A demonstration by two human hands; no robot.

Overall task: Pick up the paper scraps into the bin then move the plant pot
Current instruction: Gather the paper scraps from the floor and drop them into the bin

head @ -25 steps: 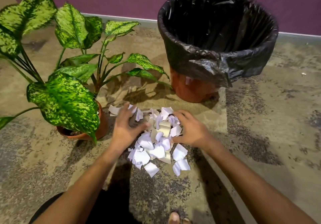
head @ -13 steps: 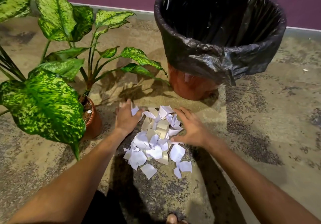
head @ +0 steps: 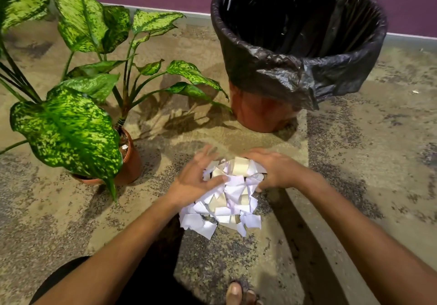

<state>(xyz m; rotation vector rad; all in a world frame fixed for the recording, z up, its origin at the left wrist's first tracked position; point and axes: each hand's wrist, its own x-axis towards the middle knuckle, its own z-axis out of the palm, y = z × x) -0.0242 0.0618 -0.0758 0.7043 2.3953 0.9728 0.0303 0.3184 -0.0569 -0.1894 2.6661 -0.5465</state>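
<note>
My two hands cup the far end of the paper scraps (head: 227, 198) on the concrete floor: my left hand (head: 192, 181) at nine o'clock of the heap, fingers curled in and thumb pressing the paper; my right hand (head: 274, 172) at three o'clock, fingers arched over the top. The near end of the heap lies outside both palms, so a lift from here would likely shed loose pieces, and more could flutter off on the way to the one bin (head: 260, 115), black-lined, at one o'clock. One plant pot (head: 132, 162) stands at nine o'clock, its leaves close enough for my left forearm to brush. The scraps are too many and too overlapped to count.
</note>
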